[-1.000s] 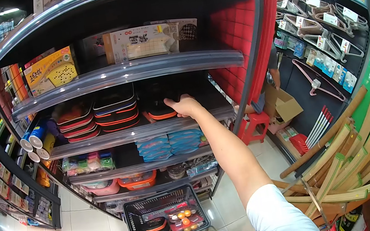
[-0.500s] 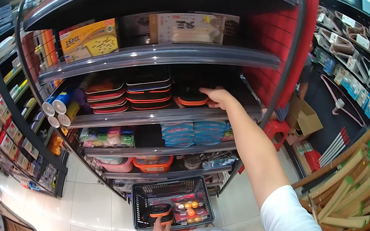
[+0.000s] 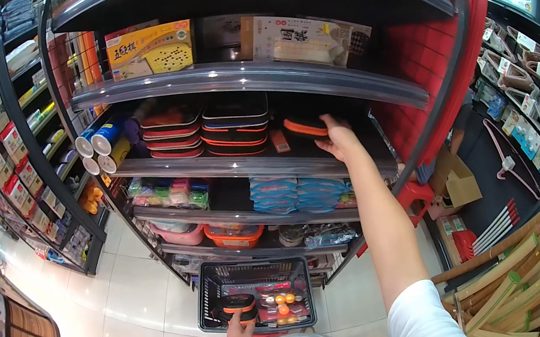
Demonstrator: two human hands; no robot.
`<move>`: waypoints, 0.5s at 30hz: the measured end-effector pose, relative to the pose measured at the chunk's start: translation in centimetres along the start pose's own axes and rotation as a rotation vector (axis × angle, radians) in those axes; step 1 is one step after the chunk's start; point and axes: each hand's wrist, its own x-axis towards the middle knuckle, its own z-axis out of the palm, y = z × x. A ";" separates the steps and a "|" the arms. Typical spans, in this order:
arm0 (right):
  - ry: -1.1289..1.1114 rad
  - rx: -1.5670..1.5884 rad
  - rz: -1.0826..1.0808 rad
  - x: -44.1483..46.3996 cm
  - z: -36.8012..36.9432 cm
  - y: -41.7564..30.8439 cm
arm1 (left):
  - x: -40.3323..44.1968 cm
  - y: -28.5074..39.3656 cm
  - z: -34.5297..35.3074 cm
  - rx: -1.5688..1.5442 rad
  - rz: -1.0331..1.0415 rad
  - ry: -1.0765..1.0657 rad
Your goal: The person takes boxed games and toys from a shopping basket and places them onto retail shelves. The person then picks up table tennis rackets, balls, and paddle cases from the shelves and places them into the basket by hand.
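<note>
My right hand reaches onto the middle shelf, closed on the right end of a black zip case with orange trim, which is tilted and raised at one side. A small orange tag shows to its left. Stacks of similar black cases with red and orange edges lie further left. Low in front of me, my left hand is closed on another black-and-orange zip case, at the left side of a black shopping basket. Packs with orange and white balls lie in the basket beside it.
Blue packets and an orange basket fill lower shelves. Boxed games stand on the shelf above. Blue-capped tubes lie at the left. To the right are an open carton and hangers.
The case in my right hand has tilted and moved back from the shelf front, uncovering the small orange tag. My left hand keeps its hold. The view has shifted slightly.
</note>
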 end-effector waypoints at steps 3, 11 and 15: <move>-0.057 0.056 -0.091 -3.6 -1.3 -1.0 | -0.4 2.7 -1.0 -0.067 -0.021 -0.013; -0.079 0.152 -0.356 -17.5 -5.2 0.7 | 0.6 7.9 -2.5 -0.227 -0.017 -0.121; -0.114 0.205 -0.462 -22.6 -7.2 3.4 | 2.2 10.7 -2.5 -0.342 0.051 -0.194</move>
